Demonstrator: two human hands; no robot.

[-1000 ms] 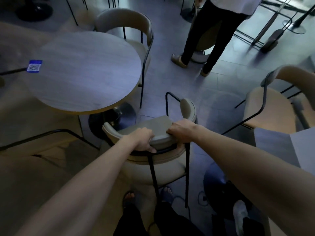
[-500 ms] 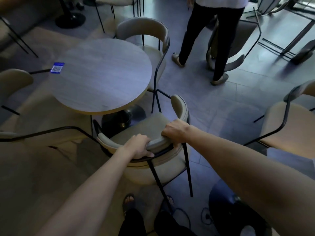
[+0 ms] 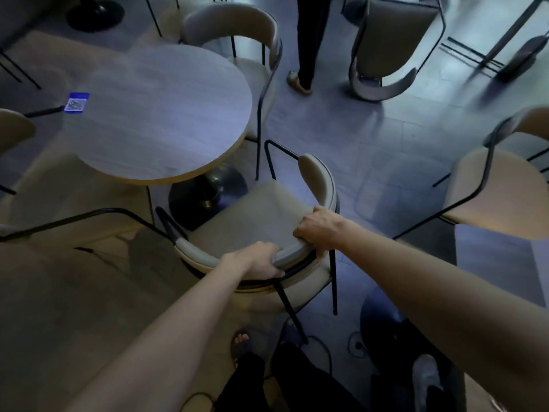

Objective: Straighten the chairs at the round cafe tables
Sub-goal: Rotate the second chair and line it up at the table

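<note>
In the head view, the left hand (image 3: 261,261) and right hand (image 3: 319,228) are both gripping the curved backrest of the chair (image 3: 252,221), fingers wrapping over its top edge. The chair is sitting just ahead of the hands, angled toward the table (image 3: 160,114) beyond them. Pushing evenly with both hands, while keeping the legs from snagging the table base (image 3: 208,194), should square it up.
</note>
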